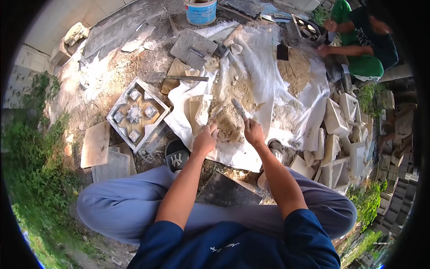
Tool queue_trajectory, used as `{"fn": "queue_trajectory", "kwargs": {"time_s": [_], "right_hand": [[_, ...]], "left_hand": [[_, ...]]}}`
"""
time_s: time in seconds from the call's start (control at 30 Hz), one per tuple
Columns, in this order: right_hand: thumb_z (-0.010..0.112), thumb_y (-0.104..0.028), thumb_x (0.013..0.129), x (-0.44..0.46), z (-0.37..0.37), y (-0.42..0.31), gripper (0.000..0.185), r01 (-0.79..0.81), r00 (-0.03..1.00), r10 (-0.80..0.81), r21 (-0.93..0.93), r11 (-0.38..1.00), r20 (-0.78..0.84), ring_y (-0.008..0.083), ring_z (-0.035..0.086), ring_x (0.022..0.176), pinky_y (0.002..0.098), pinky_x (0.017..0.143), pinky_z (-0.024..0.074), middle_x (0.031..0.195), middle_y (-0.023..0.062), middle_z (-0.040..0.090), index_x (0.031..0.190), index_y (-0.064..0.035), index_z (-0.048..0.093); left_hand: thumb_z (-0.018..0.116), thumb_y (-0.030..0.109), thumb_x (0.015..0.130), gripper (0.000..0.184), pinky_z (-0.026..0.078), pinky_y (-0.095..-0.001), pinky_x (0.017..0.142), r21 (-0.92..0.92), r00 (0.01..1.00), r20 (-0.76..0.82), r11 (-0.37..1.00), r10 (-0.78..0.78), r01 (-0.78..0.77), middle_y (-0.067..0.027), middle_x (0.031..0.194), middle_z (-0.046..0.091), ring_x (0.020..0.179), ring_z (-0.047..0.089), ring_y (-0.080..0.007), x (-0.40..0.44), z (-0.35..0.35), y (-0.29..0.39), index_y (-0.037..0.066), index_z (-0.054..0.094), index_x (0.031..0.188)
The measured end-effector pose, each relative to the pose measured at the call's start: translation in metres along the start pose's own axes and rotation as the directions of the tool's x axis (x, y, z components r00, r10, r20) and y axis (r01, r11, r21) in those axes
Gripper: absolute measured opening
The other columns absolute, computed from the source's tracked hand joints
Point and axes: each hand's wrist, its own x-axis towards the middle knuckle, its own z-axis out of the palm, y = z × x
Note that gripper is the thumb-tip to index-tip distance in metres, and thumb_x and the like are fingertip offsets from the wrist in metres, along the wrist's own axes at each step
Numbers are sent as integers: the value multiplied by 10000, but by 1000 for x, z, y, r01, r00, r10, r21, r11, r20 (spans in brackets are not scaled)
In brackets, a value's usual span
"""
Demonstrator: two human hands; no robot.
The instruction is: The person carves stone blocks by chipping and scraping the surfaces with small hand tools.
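Note:
My right hand (pixel 254 133) is closed round the handle of a narrow grey trowel (pixel 238 107), whose blade points up and left over a heap of damp sandy mix (pixel 230 125). At the left edge of that heap is my left hand (pixel 205 139), its fingers curled in; what they hold, if anything, I cannot make out. Just beyond it stands a pale, rough block (pixel 198 112). The heap and block rest on a crumpled white sheet (pixel 242 157). Left of the sheet lies a square mould (pixel 159 99) with a star and small raised blocks inside.
A long flat metal tool (pixel 188 78) and a grey board (pixel 193 48) lie beyond the block. A blue bucket (pixel 200 12) stands at the back. Pale cast blocks (pixel 337 117) pile up on the right. Another person (pixel 371 40) crouches at the upper right beside a dark mould (pixel 293 29).

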Motion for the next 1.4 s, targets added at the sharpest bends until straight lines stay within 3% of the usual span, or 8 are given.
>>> {"fn": "queue_trajectory", "kwargs": {"time_s": [0.17,0.3,0.53,0.83,1.0,1.17,1.27,1.4], "right_hand": [[380,-510,1006,3,27,28,579,-32,996,48,-187,982,80,520,602,953,558,864,464,926,324,655,986,-11,674],[365,-521,1004,10,18,22,594,-88,975,114,-142,986,189,505,603,998,545,914,457,1008,331,649,1050,-9,663],[378,-505,1007,-2,-3,-6,562,-65,998,65,-14,998,18,516,604,945,562,836,470,948,326,648,983,-26,672],[388,-543,998,18,7,23,628,-37,988,61,-172,984,139,502,617,938,534,854,471,915,317,659,921,-2,698],[416,-539,992,13,5,13,574,1,996,8,103,995,-85,509,594,884,566,781,451,825,302,643,913,-30,669],[333,-558,1002,27,20,32,665,-112,979,146,-224,968,142,490,596,1050,529,947,452,1084,339,630,1058,20,656],[349,-565,999,32,18,34,678,-81,992,94,-142,987,90,503,608,962,542,877,468,891,289,671,910,10,697],[361,-543,1004,14,-3,8,623,-86,992,92,-74,994,87,504,611,954,547,876,473,945,312,660,981,-15,690]], "left_hand": [[488,457,982,465,492,-537,852,5,1000,-5,1000,-6,6,-302,1023,664,990,633,-475,1,2,1,51,514,1206],[497,459,976,477,495,-540,842,39,1000,-7,999,2,-2,-298,1013,668,974,637,-478,5,-1,-1,46,510,1215],[511,444,969,486,497,-534,849,22,1000,-22,1000,11,-10,-297,1019,666,977,636,-476,4,0,0,22,518,1209],[536,402,970,454,470,-520,875,-9,999,-33,1000,0,0,-300,1111,609,1037,588,-481,1,-10,10,-27,551,1120],[543,398,966,455,470,-522,885,1,999,-38,999,-37,37,-286,1116,614,1039,590,-476,-1,-6,12,-28,553,1126],[551,391,963,448,471,-521,886,17,996,-86,1000,2,0,-283,1127,613,1034,592,-473,4,-6,10,-29,555,1119],[514,443,974,489,491,-526,884,35,1000,-9,999,-29,29,-281,1166,619,1047,616,-458,4,-7,10,37,523,1247],[518,433,972,495,491,-524,886,22,1000,-16,1000,-18,19,-280,1165,620,1052,612,-461,3,-3,8,26,518,1254]]}}
